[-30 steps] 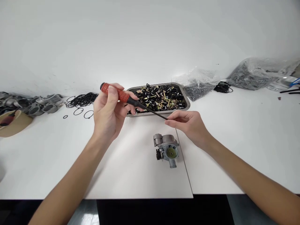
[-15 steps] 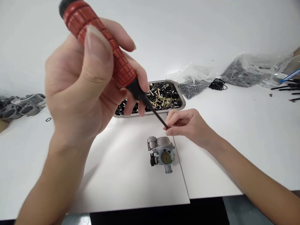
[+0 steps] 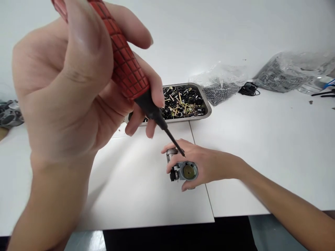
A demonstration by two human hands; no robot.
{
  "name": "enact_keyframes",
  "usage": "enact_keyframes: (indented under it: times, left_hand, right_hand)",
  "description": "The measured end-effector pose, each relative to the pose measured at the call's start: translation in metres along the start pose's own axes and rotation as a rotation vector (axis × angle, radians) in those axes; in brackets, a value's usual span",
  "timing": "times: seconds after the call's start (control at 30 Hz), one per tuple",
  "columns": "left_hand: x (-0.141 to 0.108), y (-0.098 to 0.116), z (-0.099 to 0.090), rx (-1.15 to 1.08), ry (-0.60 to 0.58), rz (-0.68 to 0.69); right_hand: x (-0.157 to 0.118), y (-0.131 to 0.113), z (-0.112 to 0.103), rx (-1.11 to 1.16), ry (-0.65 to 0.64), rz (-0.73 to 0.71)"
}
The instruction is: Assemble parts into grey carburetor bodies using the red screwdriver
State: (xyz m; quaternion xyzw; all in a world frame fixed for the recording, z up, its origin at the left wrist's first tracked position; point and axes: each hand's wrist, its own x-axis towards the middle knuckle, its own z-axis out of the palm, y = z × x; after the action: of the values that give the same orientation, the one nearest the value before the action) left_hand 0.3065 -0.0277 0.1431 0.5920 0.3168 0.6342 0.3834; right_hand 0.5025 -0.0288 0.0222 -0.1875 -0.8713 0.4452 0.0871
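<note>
A red-handled screwdriver (image 3: 128, 66) is gripped in my left hand (image 3: 70, 76), which is raised close to the camera. Its dark shaft slants down to the right, and a tiny brass-coloured piece shows at the tip. Below the tip, a grey metal carburetor (image 3: 190, 170) with a round brass plate and a black knob rests on the white table. My right hand (image 3: 201, 160) is wrapped over the carburetor from the right, fingers around its top and thumb at its lower side. Part of the body is hidden under that hand.
Behind the hands is a metal tray (image 3: 208, 108) full of black and brass parts. Clear bags of small dark parts (image 3: 220, 89) and a black coil (image 3: 249, 89) lie at the back right. More grey castings (image 3: 10, 113) sit at the far left.
My right hand has left the screwdriver tip, moved down and taken hold of the carburetor. My left hand has come nearer the camera, and the tip now points lower.
</note>
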Motion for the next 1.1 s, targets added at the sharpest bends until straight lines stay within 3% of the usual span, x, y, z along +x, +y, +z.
enact_keyframes:
  times: [0.13,0.27,0.53,0.83,0.97,1.1]
  left_hand:
    - [-0.005,0.002,0.0,0.171,-0.224,-0.057]
    - [-0.013,-0.004,-0.004,0.089,-0.406,-0.076]
    - [-0.026,-0.018,0.005,-0.006,-0.382,-0.009]
    - [-0.023,-0.026,0.002,-0.042,-0.555,-0.114]
    - [-0.026,-0.03,-0.004,0.003,-0.534,-0.164]
    - [-0.023,-0.017,0.001,-0.03,-0.582,-0.015]
  right_hand:
    - [0.002,-0.001,0.001,0.0,0.002,-0.012]
    - [0.001,-0.001,0.004,-0.017,0.03,-0.017]
    - [0.001,0.002,0.011,-0.049,0.093,-0.059]
    - [0.002,-0.003,0.007,-0.028,0.076,-0.025]
    - [0.002,-0.003,0.006,-0.05,0.085,-0.031]
    - [0.001,-0.003,0.007,-0.064,0.096,-0.034]
